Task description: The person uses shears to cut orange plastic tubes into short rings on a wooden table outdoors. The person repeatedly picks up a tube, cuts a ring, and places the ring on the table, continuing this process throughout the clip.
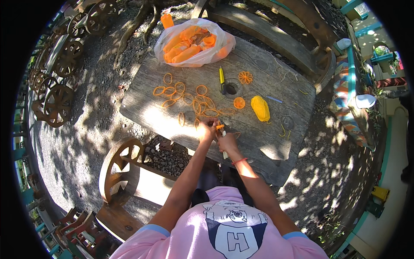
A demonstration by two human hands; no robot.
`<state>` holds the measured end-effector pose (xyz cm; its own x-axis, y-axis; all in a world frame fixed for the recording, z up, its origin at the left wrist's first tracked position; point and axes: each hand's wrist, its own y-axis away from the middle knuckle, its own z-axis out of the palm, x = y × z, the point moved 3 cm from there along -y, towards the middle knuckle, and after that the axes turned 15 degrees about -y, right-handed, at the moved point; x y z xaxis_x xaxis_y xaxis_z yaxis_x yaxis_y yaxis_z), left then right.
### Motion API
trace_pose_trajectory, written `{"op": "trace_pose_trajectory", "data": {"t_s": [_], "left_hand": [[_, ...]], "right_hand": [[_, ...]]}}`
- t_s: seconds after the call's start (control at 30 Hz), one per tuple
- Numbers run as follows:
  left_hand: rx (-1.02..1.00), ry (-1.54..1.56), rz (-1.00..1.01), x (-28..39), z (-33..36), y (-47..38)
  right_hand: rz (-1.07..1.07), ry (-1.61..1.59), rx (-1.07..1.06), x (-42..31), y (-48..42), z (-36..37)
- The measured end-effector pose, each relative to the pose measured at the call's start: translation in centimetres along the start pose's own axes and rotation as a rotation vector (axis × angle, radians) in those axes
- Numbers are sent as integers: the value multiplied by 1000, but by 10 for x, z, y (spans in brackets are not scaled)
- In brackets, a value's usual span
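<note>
Close together at the table's near edge, my two hands work over a small orange plastic piece (220, 127). My left hand (207, 129) pinches it between the fingers. In my right hand (227, 142) is a slim white-handled tool (225, 154); its exact kind is hard to tell, as the fingers cover much of it. Many thin orange plastic rings (210, 113) lie scattered just beyond my left hand. Farther off are a yellow utility knife (221, 76), a flower shape made of orange loops (245, 77), an orange round plastic piece (239, 103) and a skein of yellow yarn (260, 108).
A clear plastic bag (213, 60) of orange plastic bottles stands at the table's far left. The wooden table (139, 97) has a hole (231, 88). Wooden benches (258, 27) flank it. Yarn scraps (282, 130) and a pale blue strip (274, 99) lie right.
</note>
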<state>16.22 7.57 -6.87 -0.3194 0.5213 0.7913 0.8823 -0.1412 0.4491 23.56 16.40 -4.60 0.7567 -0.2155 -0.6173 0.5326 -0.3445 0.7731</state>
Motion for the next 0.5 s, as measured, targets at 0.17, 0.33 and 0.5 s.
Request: {"op": "trace_pose_trajectory", "data": {"t_s": [0.17, 0.33, 0.5], "left_hand": [[15, 151, 62, 7, -4, 4], [64, 368, 178, 35, -34, -3], [-7, 545, 166, 62, -52, -8]], "right_hand": [[-20, -16, -146, 9, -8, -4], [-185, -168, -249, 15, -5, -46], [-202, -67, -112, 25, -4, -93]]}}
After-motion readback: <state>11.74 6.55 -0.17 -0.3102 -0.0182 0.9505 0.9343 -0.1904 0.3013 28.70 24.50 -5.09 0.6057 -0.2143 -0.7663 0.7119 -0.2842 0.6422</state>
